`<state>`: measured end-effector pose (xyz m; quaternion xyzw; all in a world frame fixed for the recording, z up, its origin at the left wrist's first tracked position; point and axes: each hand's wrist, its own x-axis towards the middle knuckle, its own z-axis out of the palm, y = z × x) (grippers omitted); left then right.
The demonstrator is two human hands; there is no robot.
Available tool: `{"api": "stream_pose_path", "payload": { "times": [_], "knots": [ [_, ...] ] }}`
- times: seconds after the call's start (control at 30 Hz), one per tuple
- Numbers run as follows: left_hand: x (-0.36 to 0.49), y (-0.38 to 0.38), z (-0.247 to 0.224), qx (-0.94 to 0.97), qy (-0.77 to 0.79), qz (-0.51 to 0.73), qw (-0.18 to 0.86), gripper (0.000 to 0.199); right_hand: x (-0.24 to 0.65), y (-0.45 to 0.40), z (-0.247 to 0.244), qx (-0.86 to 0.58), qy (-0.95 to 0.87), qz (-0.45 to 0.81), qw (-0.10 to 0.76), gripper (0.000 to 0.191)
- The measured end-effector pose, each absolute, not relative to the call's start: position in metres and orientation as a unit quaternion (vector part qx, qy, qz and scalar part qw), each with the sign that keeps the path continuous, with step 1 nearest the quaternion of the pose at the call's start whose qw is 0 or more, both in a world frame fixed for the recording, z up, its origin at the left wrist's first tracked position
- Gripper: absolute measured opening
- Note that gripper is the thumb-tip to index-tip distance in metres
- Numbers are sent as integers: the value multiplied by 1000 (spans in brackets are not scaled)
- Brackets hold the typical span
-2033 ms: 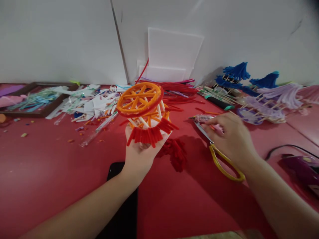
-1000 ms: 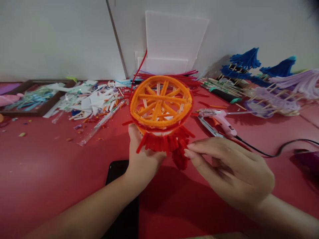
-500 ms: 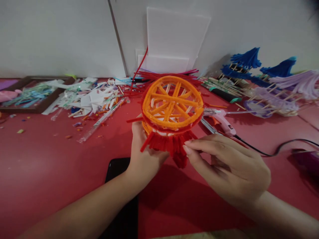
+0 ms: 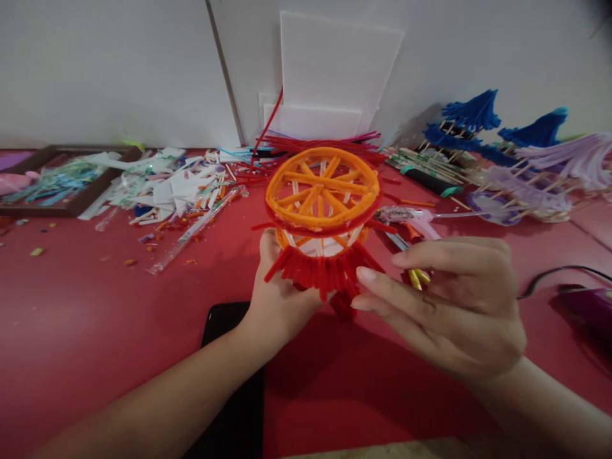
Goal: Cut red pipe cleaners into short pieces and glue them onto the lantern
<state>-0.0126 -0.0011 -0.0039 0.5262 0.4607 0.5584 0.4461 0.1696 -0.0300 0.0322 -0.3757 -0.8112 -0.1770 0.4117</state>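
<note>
In the middle of the head view is a small pipe-cleaner model [image 4: 322, 188], with an orange spoked ring on top and thin pale sticks beneath it. A fringe of red pipe cleaners [image 4: 325, 271] fans out from its lower tier. My left hand [image 4: 282, 299] is closed round the lower part from the left; its fingertips are hidden behind the model. Close to the fringe's right side, my right hand [image 4: 449, 306] has its thumb and fingers apart, with nothing seen between them.
Behind my right hand lies a pink glue gun [image 4: 415, 220]. A black phone [image 4: 229, 382] lies under my left forearm. White scraps [image 4: 179, 188] and a brown tray [image 4: 83, 201] are at left. Blue [image 4: 473, 111] and lilac [image 4: 568, 159] pipe-cleaner models stand at right.
My right hand has let go of the red fringe and spread its fingers. The model has tilted, so its pale sticks and lower tier show more.
</note>
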Motion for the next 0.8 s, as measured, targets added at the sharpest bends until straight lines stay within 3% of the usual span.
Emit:
{"api": "stream_pose_path", "payload": {
  "times": [0.1, 0.37, 0.8],
  "knots": [
    [-12, -1, -3, 547, 425, 540, 479, 62, 169, -28, 26, -389, -794, -191, 427, 26],
    [-12, -6, 3, 531, 411, 525, 522, 61, 161, -31, 22, -434, -761, -152, 458, 7],
    [-13, -5, -7, 553, 384, 535, 510, 58, 167, -28, 26, -382, -794, -200, 429, 21]
  ]
}}
